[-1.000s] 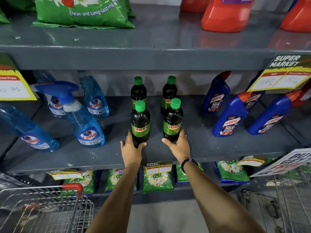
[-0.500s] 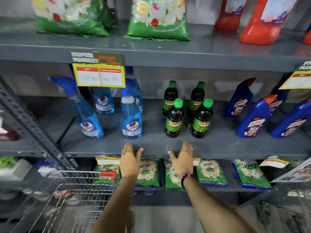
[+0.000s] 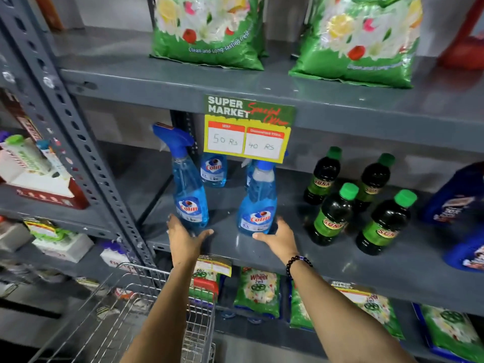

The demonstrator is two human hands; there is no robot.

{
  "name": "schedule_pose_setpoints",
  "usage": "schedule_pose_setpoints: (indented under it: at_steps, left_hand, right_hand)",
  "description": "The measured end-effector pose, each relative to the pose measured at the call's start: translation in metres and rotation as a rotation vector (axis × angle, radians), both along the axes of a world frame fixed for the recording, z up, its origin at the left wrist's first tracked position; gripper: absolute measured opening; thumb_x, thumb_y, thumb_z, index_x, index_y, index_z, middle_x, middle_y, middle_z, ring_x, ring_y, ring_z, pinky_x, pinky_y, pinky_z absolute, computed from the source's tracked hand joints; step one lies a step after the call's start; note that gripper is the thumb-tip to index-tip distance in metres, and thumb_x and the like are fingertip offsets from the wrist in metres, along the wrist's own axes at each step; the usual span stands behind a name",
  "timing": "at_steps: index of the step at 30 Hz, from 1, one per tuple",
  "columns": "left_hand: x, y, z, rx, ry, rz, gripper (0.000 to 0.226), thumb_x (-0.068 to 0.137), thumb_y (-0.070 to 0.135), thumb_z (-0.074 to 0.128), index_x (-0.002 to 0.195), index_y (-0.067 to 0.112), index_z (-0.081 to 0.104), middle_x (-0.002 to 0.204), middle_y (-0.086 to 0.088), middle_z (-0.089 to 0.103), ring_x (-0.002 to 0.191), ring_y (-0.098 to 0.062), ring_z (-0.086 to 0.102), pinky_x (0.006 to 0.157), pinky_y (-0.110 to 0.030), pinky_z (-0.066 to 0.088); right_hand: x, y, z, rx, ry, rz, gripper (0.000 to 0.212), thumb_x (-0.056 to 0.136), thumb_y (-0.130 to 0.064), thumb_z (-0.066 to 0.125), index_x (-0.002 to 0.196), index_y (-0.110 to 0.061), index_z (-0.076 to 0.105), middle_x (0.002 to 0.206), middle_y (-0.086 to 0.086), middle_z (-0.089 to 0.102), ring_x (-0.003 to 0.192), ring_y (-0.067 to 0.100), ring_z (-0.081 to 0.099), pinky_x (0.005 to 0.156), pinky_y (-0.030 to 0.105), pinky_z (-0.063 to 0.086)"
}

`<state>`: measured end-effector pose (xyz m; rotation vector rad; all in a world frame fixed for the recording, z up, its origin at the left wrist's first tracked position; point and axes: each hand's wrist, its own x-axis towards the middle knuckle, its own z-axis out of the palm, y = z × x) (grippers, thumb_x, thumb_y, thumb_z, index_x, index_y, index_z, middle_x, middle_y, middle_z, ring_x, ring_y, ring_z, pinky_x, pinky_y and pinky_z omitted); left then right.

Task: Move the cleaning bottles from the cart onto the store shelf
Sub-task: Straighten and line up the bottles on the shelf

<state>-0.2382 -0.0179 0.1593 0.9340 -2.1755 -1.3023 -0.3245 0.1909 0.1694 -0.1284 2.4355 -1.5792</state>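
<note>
Two blue Colin spray bottles stand at the front of the grey middle shelf (image 3: 340, 260), with two more behind them. My left hand (image 3: 184, 241) is open and cups the base of the left spray bottle (image 3: 190, 203). My right hand (image 3: 279, 238), a bead bracelet on its wrist, is open around the base of the right spray bottle (image 3: 258, 205). Both bottles rest upright on the shelf. Several dark Sunny bottles (image 3: 334, 213) with green caps stand to the right. The wire cart (image 3: 125, 310) sits below my left arm; its inside is blurred.
A yellow price sign (image 3: 248, 129) hangs from the upper shelf's edge above the spray bottles. Green detergent bags (image 3: 209, 30) lie on top. Blue Harpic bottles (image 3: 455, 200) stand at far right, Wheel packets (image 3: 258, 294) below. A perforated steel upright (image 3: 78, 142) bounds the bay on the left.
My view and both hands shifted left. The hands left the dark Sunny bottles, dropped back past the shelf edge, and now sit at the bases of the two front spray bottles.
</note>
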Motion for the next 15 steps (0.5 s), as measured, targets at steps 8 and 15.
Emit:
schedule_pose_setpoints:
  at_steps: [8,15]
  left_hand:
    - [-0.019,-0.004,-0.007,-0.032,0.062,0.095,0.086,0.059,0.025,0.084,0.131,0.008,0.04,0.129,-0.016,0.057,0.121,-0.034,0.048,0.102,-0.048,0.042]
    - [-0.024,-0.003,-0.008,-0.047,0.015,0.134,0.093,0.063,0.031,0.082,0.139,0.01,0.032,0.138,-0.014,0.051,0.132,-0.036,0.035,0.11,-0.053,0.031]
  right_hand:
    - [-0.008,-0.003,-0.007,0.01,0.044,0.034,0.032,0.063,-0.02,0.081,0.084,-0.029,0.059,0.085,-0.008,0.067,0.079,0.009,0.063,0.067,0.018,0.045]
    - [-0.012,-0.004,-0.005,0.026,0.077,0.041,0.035,0.065,-0.02,0.08,0.096,-0.02,0.065,0.088,-0.007,0.068,0.081,0.01,0.062,0.068,0.018,0.044]
